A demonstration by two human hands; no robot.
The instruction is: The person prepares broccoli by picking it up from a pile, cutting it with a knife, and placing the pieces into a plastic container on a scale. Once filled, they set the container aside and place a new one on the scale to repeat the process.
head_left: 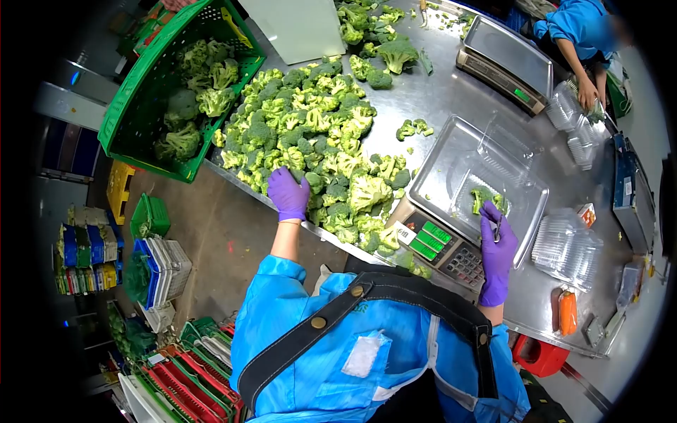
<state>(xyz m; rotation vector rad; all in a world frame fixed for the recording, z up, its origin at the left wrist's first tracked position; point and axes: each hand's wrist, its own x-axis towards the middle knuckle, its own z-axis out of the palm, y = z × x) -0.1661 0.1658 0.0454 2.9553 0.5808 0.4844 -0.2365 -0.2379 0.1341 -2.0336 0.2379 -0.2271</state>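
My left hand [288, 195], in a purple glove, rests on the near edge of a large heap of cut broccoli florets [300, 120]; its thumb stands apart from the fingers, and no piece shows in its grasp. My right hand [499, 247], gloved alike, is closed around a small metal tool [497, 231], mostly hidden by the fingers. Its fingertips are beside broccoli florets [482, 199] in an open clear plastic clamshell box [462, 190]. That box sits on the steel pan [430, 173] of a scale with a lit green display [431, 238].
A green crate [134, 106] with broccoli heads stands at the left. Clear boxes [566, 250] and an orange-wrapped item [568, 312] lie right. A second scale [504, 63] stands at the back, near a co-worker in blue [575, 32] handling clear boxes.
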